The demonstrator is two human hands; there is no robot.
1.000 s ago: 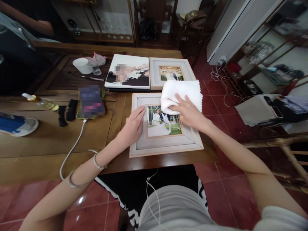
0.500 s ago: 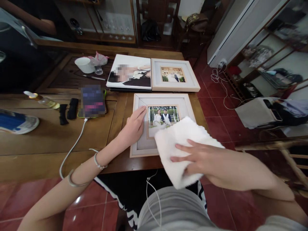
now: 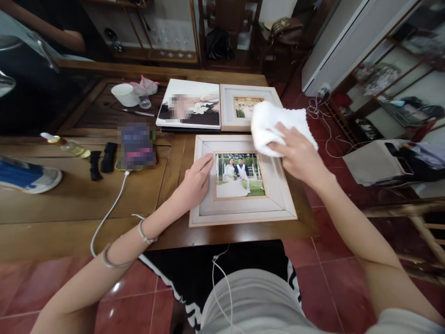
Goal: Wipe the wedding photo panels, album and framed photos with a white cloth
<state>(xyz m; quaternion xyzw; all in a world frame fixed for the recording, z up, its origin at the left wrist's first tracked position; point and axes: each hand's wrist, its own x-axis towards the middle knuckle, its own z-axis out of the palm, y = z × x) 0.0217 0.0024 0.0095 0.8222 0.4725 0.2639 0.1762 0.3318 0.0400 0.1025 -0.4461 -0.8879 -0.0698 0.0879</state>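
Note:
A light wooden picture frame (image 3: 243,214) with a photo of a couple lies flat near the table's front edge. My left hand (image 3: 198,183) rests on its left side, fingers stretched out over the border; the thumb is hidden. Bunched in my right hand (image 3: 301,155) is a white cloth (image 3: 285,123). The cloth covers the frame's far right corner and overlaps part of a second picture frame (image 3: 227,113) behind it. Whether it touches either one I cannot tell.
Left of the second frame lies a white-edged photo panel (image 3: 205,104). Further left are a phone (image 3: 137,146) on a white cable, a dropper bottle (image 3: 71,147), a white cup (image 3: 125,95) and a blue-and-white container (image 3: 28,175). Another person's arm (image 3: 52,30) shows at top left.
My right hand has moved the cloth away from me, from the frame's near right corner to its far right corner. The photo is uncovered. My left hand has stayed in place.

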